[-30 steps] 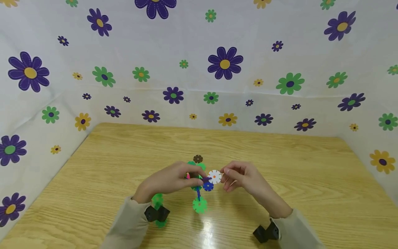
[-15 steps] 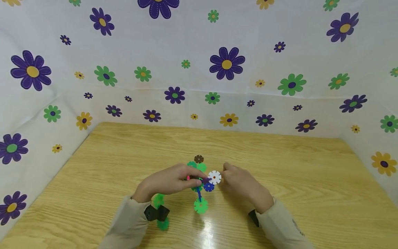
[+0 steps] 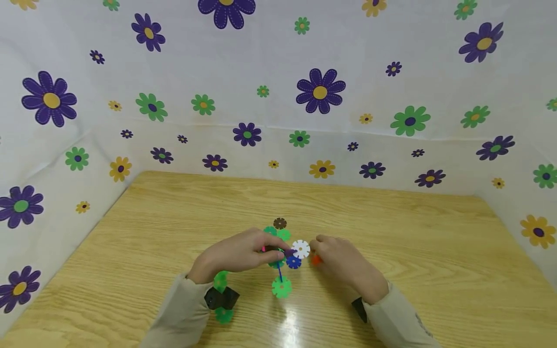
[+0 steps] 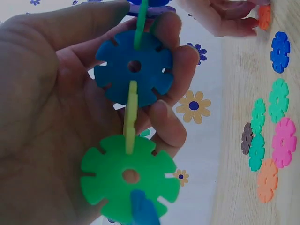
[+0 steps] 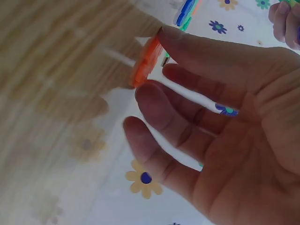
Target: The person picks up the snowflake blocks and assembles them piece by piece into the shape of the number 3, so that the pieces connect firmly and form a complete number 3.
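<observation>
The left hand grips a chain of multicoloured, slotted plastic discs above the table; the right hand pinches a round orange-red plastic disc at the tabletop. Picking up seems the current step; next calls for a clean lift.

Multicol. disc chain, L grip; orange disc pinched, R grip.

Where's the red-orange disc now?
In the head view, the red-orange disc is at the fingers of the right hand, partly hidden by it, right of the flat blue disc.
</observation>
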Action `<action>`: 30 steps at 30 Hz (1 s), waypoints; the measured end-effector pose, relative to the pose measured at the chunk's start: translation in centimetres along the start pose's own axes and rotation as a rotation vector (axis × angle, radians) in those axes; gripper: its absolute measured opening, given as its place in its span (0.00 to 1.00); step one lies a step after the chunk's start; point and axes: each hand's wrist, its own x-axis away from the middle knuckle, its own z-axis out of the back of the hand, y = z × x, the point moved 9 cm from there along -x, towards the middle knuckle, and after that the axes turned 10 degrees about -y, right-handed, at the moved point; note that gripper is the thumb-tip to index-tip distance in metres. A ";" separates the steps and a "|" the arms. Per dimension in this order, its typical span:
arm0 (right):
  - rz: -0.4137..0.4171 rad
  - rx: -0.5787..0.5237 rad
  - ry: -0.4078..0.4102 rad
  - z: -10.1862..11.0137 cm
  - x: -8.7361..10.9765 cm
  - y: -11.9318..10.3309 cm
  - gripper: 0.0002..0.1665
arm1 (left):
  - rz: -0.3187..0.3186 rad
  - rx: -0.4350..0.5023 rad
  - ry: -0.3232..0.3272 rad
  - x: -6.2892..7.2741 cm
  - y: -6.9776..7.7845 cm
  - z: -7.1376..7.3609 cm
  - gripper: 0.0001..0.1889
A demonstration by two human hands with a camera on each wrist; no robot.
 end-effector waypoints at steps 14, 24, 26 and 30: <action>0.027 -0.265 -0.038 0.5 0.8 1.9 0.17 | 0.032 -0.010 0.040 -0.3 -0.4 0.3 0.17; 0.103 -0.840 0.095 3.9 1.8 2.5 0.07 | 0.010 0.009 0.047 -0.6 -0.4 0.0 0.19; 0.117 -0.911 0.115 4.3 1.9 2.5 0.06 | 0.015 -0.002 0.052 -0.7 -0.4 0.1 0.19; 0.129 -0.991 0.153 4.6 2.1 2.6 0.07 | 0.023 -0.011 0.060 -0.7 -0.6 0.2 0.19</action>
